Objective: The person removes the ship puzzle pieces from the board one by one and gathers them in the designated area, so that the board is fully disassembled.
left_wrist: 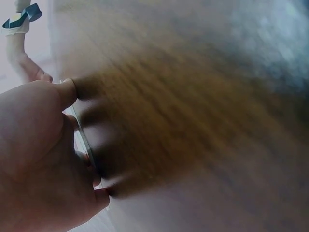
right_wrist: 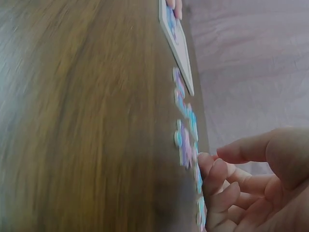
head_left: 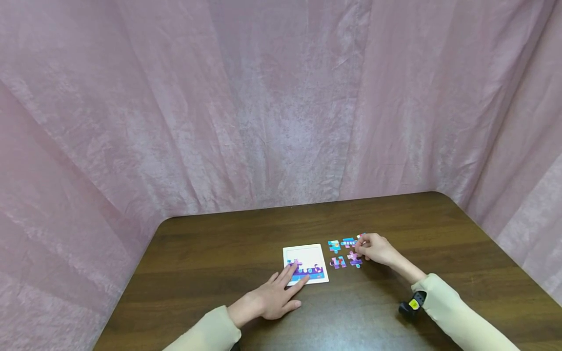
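A square white puzzle board (head_left: 305, 249) lies on the table, its lower part filled with purple and blue picture pieces. My left hand (head_left: 276, 297) rests on its lower left side with fingers spread and straight. In the left wrist view the fingertips touch the board's edge. To the right of the board, my right hand (head_left: 376, 249) is down among loose jigsaw pieces, fingers curled and thumb near the index finger. The fingers partly cover a red-and-white piece (head_left: 361, 236). A purple piece (head_left: 354, 261) lies just below the fingertips. Whether anything is pinched is hidden.
Other loose pieces, an orange-and-blue one (head_left: 333, 245), a blue one (head_left: 348, 241) and a purple-and-blue one (head_left: 338, 263), lie between board and right hand. The brown wooden table (head_left: 219, 243) ends at a pink curtain (head_left: 281, 122). A black wrist camera (head_left: 411, 306) sits on the right forearm.
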Tool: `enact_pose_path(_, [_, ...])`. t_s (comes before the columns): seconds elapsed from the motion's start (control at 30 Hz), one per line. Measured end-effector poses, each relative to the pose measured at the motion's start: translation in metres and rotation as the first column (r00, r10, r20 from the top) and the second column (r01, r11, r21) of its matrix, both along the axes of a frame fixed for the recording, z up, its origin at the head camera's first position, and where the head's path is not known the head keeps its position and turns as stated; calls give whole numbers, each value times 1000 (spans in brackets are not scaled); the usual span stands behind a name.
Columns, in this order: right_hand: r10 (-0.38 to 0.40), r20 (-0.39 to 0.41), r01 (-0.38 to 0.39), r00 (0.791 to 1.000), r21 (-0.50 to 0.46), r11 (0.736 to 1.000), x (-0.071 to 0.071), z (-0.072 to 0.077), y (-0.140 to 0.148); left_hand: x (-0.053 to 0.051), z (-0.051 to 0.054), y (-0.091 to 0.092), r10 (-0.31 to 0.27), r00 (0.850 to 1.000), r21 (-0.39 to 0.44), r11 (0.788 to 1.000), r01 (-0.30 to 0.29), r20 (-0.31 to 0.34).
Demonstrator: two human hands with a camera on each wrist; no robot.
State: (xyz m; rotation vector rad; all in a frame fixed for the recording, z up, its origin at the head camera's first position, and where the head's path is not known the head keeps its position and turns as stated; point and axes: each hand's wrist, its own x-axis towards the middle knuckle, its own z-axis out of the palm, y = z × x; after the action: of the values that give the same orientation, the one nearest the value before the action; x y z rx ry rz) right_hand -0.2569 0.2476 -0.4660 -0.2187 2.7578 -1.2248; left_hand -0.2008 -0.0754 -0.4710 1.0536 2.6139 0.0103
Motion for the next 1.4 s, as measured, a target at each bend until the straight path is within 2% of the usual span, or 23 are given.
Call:
enact_pose_path(0.17, [60,-9,-60,998,-26,998,-2,2,-12,-1,1,0,-1,1000,3,1000,1,22])
enact_pose_path(0.4, [107,-4,-107,994,-79,991,-2,1,-29,-1,1,0,-1,999,21,1000,1,33])
enact_pose_path(0.63, [205,-15,-205,979,-110,972,-1,-1,-44,-4,-1,-1,-12,998,37,999,10,63])
enact_pose_path(0.87, [269,39,-260,962,-154,953,3,-4,-62,-3,2,0,-15,999,33,999,14,38])
enact_pose_path(1.27, [344,19,-331,939,-225,916,6,0,-86,-2,3,-1,-18,999,31,999,17,42])
enact_pose_path(1.4, [357,22,-344,934,-213,914,5,-2,-89,-2,4,-1,-19,999,27,999,18,34])
